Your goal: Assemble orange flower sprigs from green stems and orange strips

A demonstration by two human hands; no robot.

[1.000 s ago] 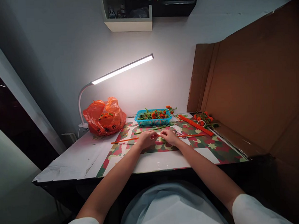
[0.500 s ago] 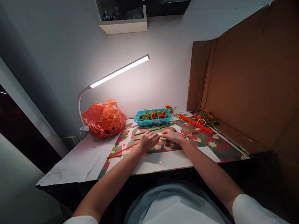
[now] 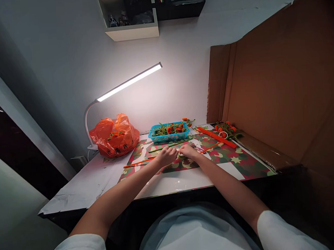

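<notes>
**L hand (image 3: pixel 168 155) & R hand (image 3: pixel 186 151) pinching orange strip (image 3: pixel 139 163), mid-surface (image 3: pixel 89 183)**

Far L: lit desk lamp (image 3: pixel 129 82) standing at the back, its bar slanting up to R. Just beside its base, orange plastic bag (image 3: pixel 115 141) is sitting open w/ orange flower heads showing inside. Next, strip's L end is sticking out past the L wrist, lying low over camo-patterned cover (image 3: pixel 249 167). L hand is closing its fingertips on the strip; blue basket (image 3: pixel 169 138) is standing behind, holding stems & orange blooms; green stem (image 3: pixel 172 144) is lying btw basket & hands. R hand, fingers also pinched tog. on the strip, is almost meeting L; exact grip too small to tell. Pale-green roundish item (image 3: pixel 181 155) is lying below, partly hidden. Further R: strip's other end showing, then wide orange strips (image 3: pixel 217 137) lying diag., white ring (image 3: pixel 223 134) & loose orange flowers (image 3: pixel 230 126) just beside, cardboard sheet (image 3: pixel 282 94) standing far R.
</notes>
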